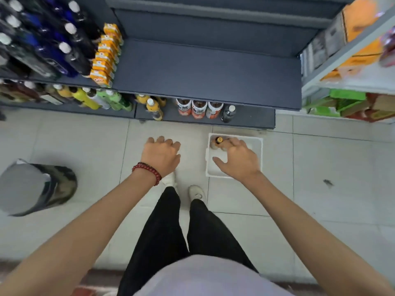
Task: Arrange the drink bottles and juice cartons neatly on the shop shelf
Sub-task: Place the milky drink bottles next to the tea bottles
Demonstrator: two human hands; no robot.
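I look straight down at a dark grey shop shelf (205, 67). Orange juice cartons (105, 54) stand in a row at its left, beside dark blue bottles (70, 45). On the bottom shelf stand yellow and green bottles (96, 99), an orange-juice bottle (155, 110), three orange-labelled bottles (198, 108) and a dark bottle (228, 113). A white box (257, 150) on the floor holds a dark-capped bottle (219, 140). My right hand (239, 160) reaches into the box, fingers spread, fingertips by that bottle. My left hand (161, 153) hovers over the floor, fingers loosely curled, holding nothing.
A grey and camouflage-patterned bin (36, 186) stands on the tiled floor at the left. A white shelf unit (350, 82) with orange and green packages is at the right. My legs and white shoes (195, 192) are just below the box.
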